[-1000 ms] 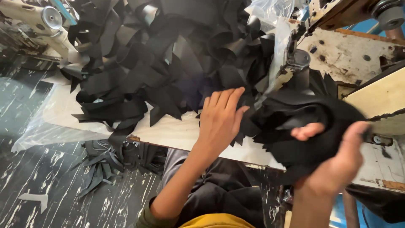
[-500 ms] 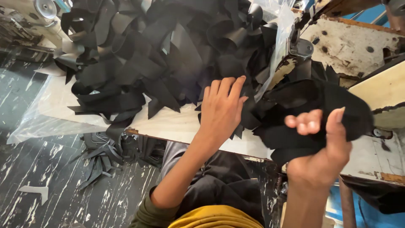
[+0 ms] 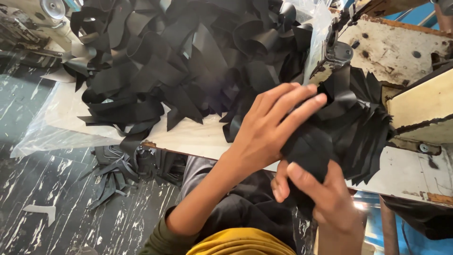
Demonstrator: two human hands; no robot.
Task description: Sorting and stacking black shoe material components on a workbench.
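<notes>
Clear plastic bag (image 3: 315, 23) stands crumpled, top centre-right, against the black fabric pile (image 3: 188, 61).

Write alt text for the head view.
Two bare hands, left hand and right hand, grip a bundle of black fabric pieces at a worn white table. A big pile of black strips covers the table; scraps lie on the dark floor.

black fabric pieces (image 3: 188, 61), black-and-white marbled floor (image 3: 42, 189).

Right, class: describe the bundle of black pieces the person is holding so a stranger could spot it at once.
Start at the big heap of black strips on the pale table. Go right to the left hand and right hand. Between them is the fanned bundle, stacked, not loose.
</notes>
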